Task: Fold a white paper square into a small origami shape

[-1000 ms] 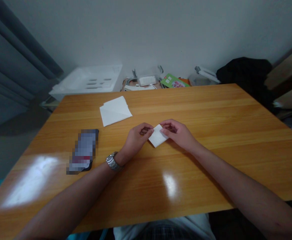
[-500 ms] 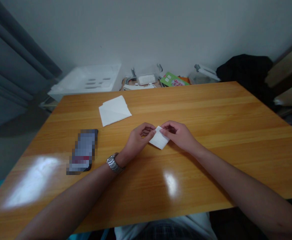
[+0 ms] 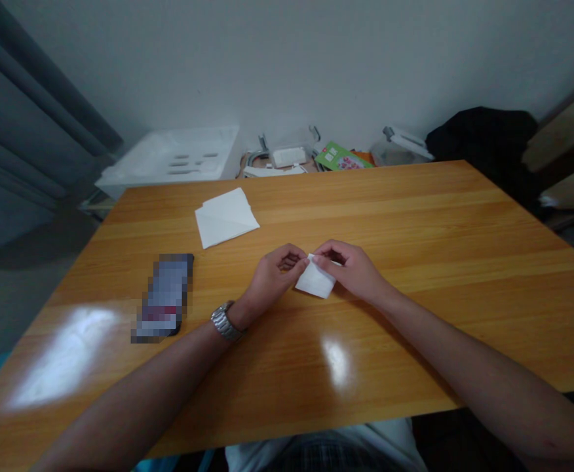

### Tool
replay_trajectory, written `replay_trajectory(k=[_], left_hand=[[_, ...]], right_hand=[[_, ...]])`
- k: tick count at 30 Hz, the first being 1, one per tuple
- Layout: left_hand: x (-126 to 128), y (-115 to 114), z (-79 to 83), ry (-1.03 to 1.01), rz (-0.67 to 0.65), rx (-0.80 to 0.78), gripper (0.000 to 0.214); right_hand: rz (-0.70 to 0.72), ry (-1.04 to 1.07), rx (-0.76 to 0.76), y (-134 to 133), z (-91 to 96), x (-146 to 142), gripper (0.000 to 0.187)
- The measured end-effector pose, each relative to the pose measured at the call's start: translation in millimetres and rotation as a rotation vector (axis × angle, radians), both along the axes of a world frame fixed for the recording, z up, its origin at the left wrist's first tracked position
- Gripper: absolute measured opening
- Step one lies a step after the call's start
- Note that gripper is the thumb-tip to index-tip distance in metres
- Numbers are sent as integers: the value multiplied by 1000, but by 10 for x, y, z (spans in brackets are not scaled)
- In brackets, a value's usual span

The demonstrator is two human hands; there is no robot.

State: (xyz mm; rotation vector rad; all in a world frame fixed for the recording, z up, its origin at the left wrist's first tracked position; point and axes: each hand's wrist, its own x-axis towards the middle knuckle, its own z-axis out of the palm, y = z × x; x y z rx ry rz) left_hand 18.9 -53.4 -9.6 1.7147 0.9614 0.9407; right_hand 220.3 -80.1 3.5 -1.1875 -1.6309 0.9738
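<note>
A small white piece of folded paper (image 3: 316, 282) is held between my two hands above the wooden table (image 3: 415, 216). My left hand (image 3: 278, 270) pinches its upper left corner with thumb and fingertips; a silver watch (image 3: 224, 321) is on that wrist. My right hand (image 3: 348, 265) grips the upper right side, its thumb lying across the paper. Both thumbs are close together near the top corner. The fingertips behind the paper are hidden. Several white sheets (image 3: 227, 217) lie stacked farther back, left of my hands.
A phone (image 3: 166, 295), its screen blurred out, lies on the table to the left. Beyond the far edge are a white foam tray (image 3: 179, 154), a green booklet (image 3: 341, 156) and a clear plastic box (image 3: 400, 149). Something black (image 3: 481, 141) sits at the back right.
The small paper has tilted slightly and its lower corner has shifted a little right and toward me. My thumbs have come closer together at its top. The sheets and phone stay put.
</note>
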Motion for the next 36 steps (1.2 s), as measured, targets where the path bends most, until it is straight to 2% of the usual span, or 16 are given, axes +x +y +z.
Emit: replay_trajectory(k=[11, 23, 36], left_hand=[[19, -42, 93, -6, 35, 86, 20], [-16, 9, 91, -19, 105, 78, 21], [-10, 1, 80, -23, 81, 78, 22]], right_hand=[[5, -139, 171, -12, 53, 6, 14], [-37, -136, 159, 2, 47, 24, 12], [-37, -186, 221, 3, 85, 48, 15]])
